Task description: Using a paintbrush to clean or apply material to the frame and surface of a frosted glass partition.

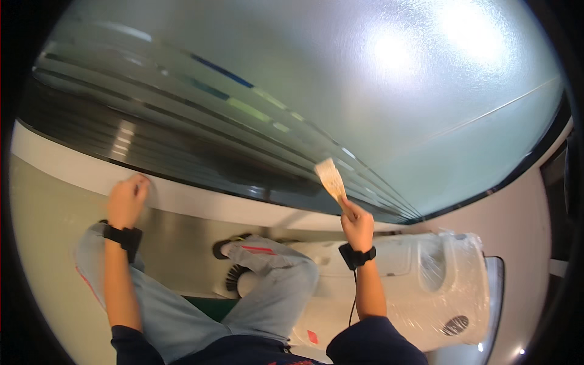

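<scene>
Paintbrush looks light and stiff, right hand clenched low on its handle near the frosted glass, left hand loosely curled, empty, resting on the white ledge.

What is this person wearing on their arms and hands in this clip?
Both hands are bare, no gloves. Each wrist carries a black band: one behind the left hand, one behind the right hand. A thin dark cable runs down the right forearm from its band. Dark navy sleeves are pushed up near the elbows.
</scene>
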Available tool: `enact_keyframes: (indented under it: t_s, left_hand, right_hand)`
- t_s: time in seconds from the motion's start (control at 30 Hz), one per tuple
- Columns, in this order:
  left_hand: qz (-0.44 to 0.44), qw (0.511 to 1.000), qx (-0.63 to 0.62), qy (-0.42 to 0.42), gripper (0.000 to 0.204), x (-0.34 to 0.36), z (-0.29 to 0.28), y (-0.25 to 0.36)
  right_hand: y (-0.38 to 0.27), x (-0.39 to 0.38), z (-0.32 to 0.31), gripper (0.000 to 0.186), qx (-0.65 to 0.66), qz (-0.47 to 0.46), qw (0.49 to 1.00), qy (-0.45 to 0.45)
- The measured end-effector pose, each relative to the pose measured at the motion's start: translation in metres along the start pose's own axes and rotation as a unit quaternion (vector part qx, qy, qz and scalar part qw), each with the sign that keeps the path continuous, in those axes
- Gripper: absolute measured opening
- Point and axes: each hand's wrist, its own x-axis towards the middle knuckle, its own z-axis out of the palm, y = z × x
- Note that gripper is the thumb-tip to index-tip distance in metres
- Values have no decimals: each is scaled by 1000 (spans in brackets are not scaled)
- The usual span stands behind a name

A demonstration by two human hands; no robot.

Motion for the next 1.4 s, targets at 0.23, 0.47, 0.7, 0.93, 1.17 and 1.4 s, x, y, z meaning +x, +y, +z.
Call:
enact_keyframes:
  t_s: [0.23, 0.47, 0.7, 0.93, 1.17, 1.4]
  left_hand:
    - [-59, 996, -62, -2, 22, -11, -19, -3]
    - [-196, 907, -358, 102, 27, -45, -93, -24]
    - [-265, 876, -358, 185, 28, -64, -102, -67]
    - [-197, 935, -236, 179, 21, -79, -86, -50]
    - [-161, 973, -127, 109, 19, -87, -68, -32]
    - [-161, 973, -97, 135, 20, -88, -71, -23]
  right_hand:
    - [51, -47, 73, 48, 170, 117, 977, 52]
    - [90, -84, 135, 44, 490, 265, 822, 121]
    - [113, -79, 149, 44, 694, 280, 651, 129]
    - [113, -23, 113, 44, 731, 141, 630, 219]
    - [110, 2, 132, 38, 755, 181, 621, 112]
    - [129, -6, 158, 26, 749, 224, 621, 58]
